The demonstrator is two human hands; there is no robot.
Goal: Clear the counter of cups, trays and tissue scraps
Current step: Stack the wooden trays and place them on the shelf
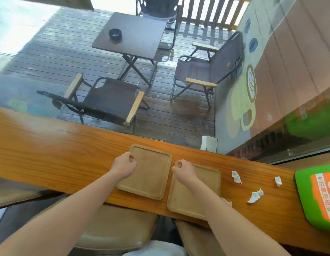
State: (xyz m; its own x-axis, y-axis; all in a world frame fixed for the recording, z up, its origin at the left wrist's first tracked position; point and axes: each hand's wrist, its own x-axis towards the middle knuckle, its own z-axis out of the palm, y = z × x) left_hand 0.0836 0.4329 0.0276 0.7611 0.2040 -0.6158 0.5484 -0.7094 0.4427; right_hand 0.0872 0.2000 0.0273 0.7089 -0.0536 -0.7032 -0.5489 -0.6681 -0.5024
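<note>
Nearby, tissue scraps (236,177) litter the counter (49,145) – both hands' fingers curled, gripping nothing, over two trays (151,174)

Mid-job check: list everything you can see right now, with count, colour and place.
wooden counter: one, orange-brown, across the foreground
wooden trays: two, pale tan, side by side on the counter, empty
tissue scraps: three clear, white, right of the trays; a fourth partly hidden by the right forearm
white box: one, far counter edge
green device: one, green and orange, right end
stools: two, tan, below the counter
folding table: one, dark, outside, with a black ashtray
folding chairs: three, dark, outside
left hand: curled, at left tray
right hand: curled, over right tray
</note>
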